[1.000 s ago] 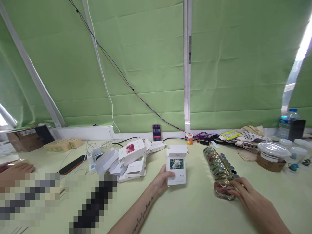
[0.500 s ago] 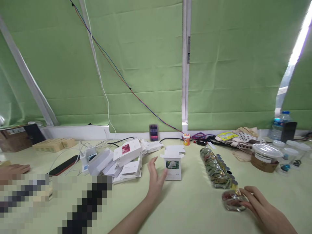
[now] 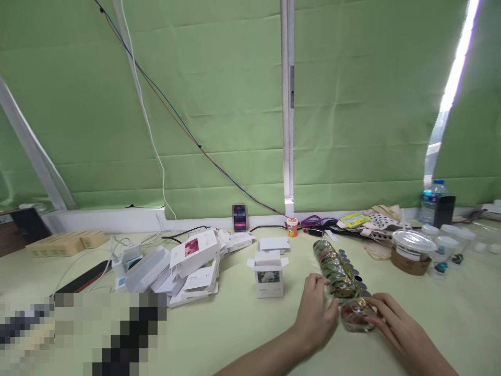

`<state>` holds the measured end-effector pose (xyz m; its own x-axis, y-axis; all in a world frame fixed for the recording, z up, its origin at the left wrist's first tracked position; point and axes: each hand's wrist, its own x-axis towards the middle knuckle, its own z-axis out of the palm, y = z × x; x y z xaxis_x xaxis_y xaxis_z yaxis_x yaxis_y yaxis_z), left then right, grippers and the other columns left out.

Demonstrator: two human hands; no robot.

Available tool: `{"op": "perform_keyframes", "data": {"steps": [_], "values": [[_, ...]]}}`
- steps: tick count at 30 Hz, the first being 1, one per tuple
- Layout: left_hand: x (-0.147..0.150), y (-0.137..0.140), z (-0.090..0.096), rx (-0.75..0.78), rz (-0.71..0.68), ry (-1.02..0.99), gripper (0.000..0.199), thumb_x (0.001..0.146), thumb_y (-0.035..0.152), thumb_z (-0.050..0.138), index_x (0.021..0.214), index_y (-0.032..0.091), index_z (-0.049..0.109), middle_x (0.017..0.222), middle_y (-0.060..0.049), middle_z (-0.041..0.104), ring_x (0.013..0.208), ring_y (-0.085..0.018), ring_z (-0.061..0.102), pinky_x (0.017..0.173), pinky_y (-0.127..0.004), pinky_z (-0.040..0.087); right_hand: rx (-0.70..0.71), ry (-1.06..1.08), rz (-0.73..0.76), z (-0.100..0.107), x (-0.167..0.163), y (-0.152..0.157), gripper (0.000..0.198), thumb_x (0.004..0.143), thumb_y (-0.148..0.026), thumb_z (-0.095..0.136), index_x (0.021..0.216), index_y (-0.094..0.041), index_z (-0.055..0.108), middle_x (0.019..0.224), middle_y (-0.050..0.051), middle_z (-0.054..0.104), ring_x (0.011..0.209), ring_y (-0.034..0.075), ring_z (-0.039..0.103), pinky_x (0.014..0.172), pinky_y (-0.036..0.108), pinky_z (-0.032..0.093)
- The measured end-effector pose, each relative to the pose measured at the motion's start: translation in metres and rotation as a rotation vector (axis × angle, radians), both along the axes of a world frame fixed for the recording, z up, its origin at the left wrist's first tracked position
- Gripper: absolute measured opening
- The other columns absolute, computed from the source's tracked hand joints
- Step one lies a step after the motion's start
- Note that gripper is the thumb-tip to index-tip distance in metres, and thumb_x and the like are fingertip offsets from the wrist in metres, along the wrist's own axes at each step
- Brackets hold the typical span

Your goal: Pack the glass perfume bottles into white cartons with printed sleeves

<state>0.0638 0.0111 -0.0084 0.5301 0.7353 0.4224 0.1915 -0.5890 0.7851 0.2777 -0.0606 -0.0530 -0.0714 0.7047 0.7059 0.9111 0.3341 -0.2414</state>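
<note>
A row of small clear glass bottles with gold-coloured necks runs away from me on the right, reddish and greenish contents showing through the glass. My right hand pinches the nearest bottle from its right side, at the front end of the row. My left hand is at the row's left side, fingers curved and thumb apart, its tips close to the front bottles; whether they touch is unclear. Left of it, a small white box with a white-flower picture stands upright, its top flaps open.
Small dark discs lie along the row's right side. White cartons are heaped at the left, near cables and a power strip. A lidded takeaway bowl, plastic cups and a water bottle stand right. An orange-white tub stands behind.
My left hand has moved right, from beside the white box to the bottle row. My right hand has brought its bottle slightly left, up to the row's front end. The view has shifted a little right.
</note>
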Motion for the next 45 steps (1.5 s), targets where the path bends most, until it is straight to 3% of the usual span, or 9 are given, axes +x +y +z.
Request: {"op": "perform_keyframes", "data": {"steps": [5,9,12,15,20,27,39,42,45], "values": [[0.010,0.006,-0.002,-0.069,0.025,-0.043,0.027,0.080,0.014,0.052,0.107,0.018,0.055,0.111,-0.008,0.051,0.109,-0.024,0.045,0.099,-0.035,0.035,-0.023,-0.081,-0.019,0.014,0.003,0.007,0.044,0.088,-0.040,0.055,0.129,-0.023,0.051,0.116,0.010,0.065,0.107,0.025,0.061,0.086,0.034,0.054],[0.007,0.006,0.000,-0.122,-0.032,-0.042,0.022,0.082,0.015,0.051,0.102,0.019,0.056,0.111,-0.007,0.050,0.109,-0.022,0.045,0.099,-0.034,0.034,-0.200,-0.060,0.048,0.018,0.012,0.015,0.057,0.081,-0.041,0.062,0.134,-0.027,0.047,0.128,0.009,0.061,0.116,0.027,0.057,0.091,0.039,0.050],[0.006,0.006,0.002,-0.165,-0.046,-0.079,0.014,0.085,0.019,0.049,0.096,0.020,0.057,0.110,-0.007,0.049,0.108,-0.022,0.045,0.099,-0.033,0.033,-0.311,-0.063,0.078,0.023,0.016,0.020,0.060,0.076,-0.041,0.068,0.132,-0.030,0.050,0.130,0.009,0.059,0.117,0.029,0.056,0.092,0.041,0.050],[0.005,0.010,0.003,-0.198,0.019,-0.148,0.015,0.088,0.018,0.044,0.098,0.020,0.055,0.108,-0.006,0.048,0.106,-0.021,0.045,0.098,-0.033,0.034,-0.321,-0.005,0.070,0.027,0.015,0.021,0.054,0.075,-0.038,0.068,0.127,-0.028,0.054,0.127,0.009,0.060,0.118,0.028,0.056,0.095,0.040,0.049],[0.014,0.023,0.000,-0.225,0.043,-0.165,0.031,0.075,0.010,0.055,0.104,0.020,0.053,0.112,-0.006,0.045,0.111,-0.022,0.043,0.102,-0.034,0.032,-0.364,0.085,0.101,0.027,0.013,0.012,0.046,0.076,-0.037,0.068,0.120,-0.026,0.057,0.121,0.009,0.063,0.112,0.027,0.059,0.092,0.038,0.051],[0.018,0.030,-0.004,-0.265,0.019,-0.166,0.031,0.076,0.012,0.057,0.105,0.020,0.056,0.114,-0.007,0.045,0.114,-0.024,0.042,0.104,-0.035,0.031,-0.366,0.054,0.224,0.033,0.011,-0.001,0.053,0.077,-0.036,0.069,0.127,-0.030,0.054,0.120,0.006,0.065,0.112,0.025,0.060,0.091,0.033,0.054],[0.018,0.029,-0.003,-0.236,0.027,-0.098,0.027,0.074,0.017,0.063,0.100,0.019,0.056,0.117,-0.008,0.043,0.115,-0.026,0.039,0.104,-0.037,0.031,-0.307,-0.024,0.147,0.037,0.007,-0.006,0.047,0.076,-0.035,0.070,0.122,-0.032,0.059,0.118,0.004,0.068,0.110,0.025,0.063,0.087,0.029,0.056],[0.009,0.026,-0.002,-0.223,0.010,-0.111,0.023,0.074,0.014,0.058,0.096,0.019,0.053,0.114,-0.008,0.045,0.110,-0.024,0.043,0.099,-0.033,0.034,-0.329,0.008,0.159,0.038,0.005,-0.006,0.046,0.077,-0.036,0.069,0.121,-0.030,0.060,0.117,0.006,0.067,0.110,0.025,0.062,0.089,0.031,0.055],[-0.015,0.017,-0.005,-0.249,0.014,-0.053,0.019,0.074,0.012,0.054,0.091,0.019,0.050,0.096,-0.004,0.052,0.091,-0.020,0.049,0.083,-0.029,0.039,-0.375,0.048,0.174,0.038,0.003,-0.006,0.046,0.079,-0.038,0.067,0.124,-0.027,0.059,0.118,0.009,0.065,0.111,0.026,0.060,0.091,0.034,0.054]]}}
